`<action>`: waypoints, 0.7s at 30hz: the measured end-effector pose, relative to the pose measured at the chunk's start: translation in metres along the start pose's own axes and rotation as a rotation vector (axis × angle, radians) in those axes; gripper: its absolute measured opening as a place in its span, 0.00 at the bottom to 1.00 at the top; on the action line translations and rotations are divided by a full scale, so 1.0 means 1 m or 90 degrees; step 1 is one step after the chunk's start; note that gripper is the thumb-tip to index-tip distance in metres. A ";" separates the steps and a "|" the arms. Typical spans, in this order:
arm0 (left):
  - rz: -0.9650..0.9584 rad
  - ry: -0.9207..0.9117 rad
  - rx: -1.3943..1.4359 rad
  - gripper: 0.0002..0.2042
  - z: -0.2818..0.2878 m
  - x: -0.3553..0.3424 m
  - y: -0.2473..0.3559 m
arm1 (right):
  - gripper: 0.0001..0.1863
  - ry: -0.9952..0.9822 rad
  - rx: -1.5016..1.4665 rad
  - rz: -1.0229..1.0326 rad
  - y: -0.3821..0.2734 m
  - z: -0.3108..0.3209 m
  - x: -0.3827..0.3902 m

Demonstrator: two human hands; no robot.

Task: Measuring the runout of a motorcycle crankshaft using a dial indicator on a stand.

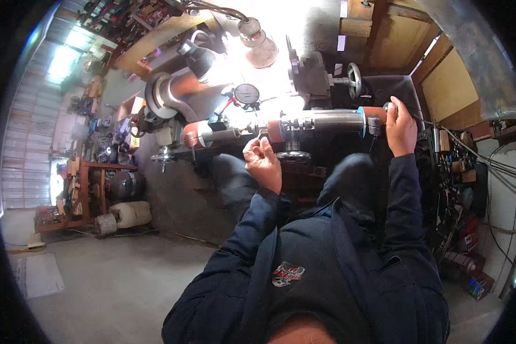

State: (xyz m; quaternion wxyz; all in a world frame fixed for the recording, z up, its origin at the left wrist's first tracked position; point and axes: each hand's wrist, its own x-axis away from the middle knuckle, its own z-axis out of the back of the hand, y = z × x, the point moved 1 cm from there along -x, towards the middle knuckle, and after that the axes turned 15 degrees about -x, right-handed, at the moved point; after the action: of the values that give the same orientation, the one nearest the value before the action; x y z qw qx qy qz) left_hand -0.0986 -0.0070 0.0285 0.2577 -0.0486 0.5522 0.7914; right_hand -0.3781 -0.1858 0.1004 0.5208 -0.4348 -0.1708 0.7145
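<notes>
A long metal machine assembly lies across in front of me, with a bare steel cylinder (337, 120) and orange-red end sections. My right hand (401, 129) is closed around a small dark knob (387, 106) at the right orange end (374, 116). Thumb and fingers of my left hand (264, 162) are pinched together just below an orange-red collar (274, 131) near the middle; what they hold, if anything, is too small to make out. A round dial gauge (247, 94) stands above and left of that collar. Glare washes out the parts behind it.
One handwheel (355, 81) sits at the back right, another (294, 156) below the cylinder. On the left is a small crank handle (163, 157). A lamp (253, 35) hangs over the machine. Shelves with tools (456, 166) stand right; a wooden bench (89, 195) stands left.
</notes>
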 end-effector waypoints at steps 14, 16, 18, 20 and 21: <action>-0.422 -0.108 -0.179 0.06 0.009 -0.025 0.070 | 0.20 0.163 -0.084 0.117 0.007 -0.013 0.041; -0.413 -0.096 -0.217 0.06 0.007 -0.024 0.074 | 0.24 0.188 -0.069 0.048 0.014 -0.019 0.050; -0.352 -0.101 -0.222 0.06 0.004 -0.022 0.075 | 0.26 0.197 -0.082 0.058 0.020 -0.023 0.055; -0.360 -0.096 -0.246 0.07 0.001 -0.020 0.077 | 0.27 0.197 -0.095 0.063 0.023 -0.025 0.058; -0.363 -0.092 -0.264 0.07 0.000 -0.019 0.077 | 0.28 0.195 -0.097 0.064 0.024 -0.025 0.059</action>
State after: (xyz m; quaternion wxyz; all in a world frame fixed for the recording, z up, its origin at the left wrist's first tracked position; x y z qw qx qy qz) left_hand -0.1174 -0.0338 0.1012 0.4914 -0.1958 0.3242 0.7843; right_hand -0.3771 -0.1478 0.0427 0.4699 -0.5849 -0.1210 0.6500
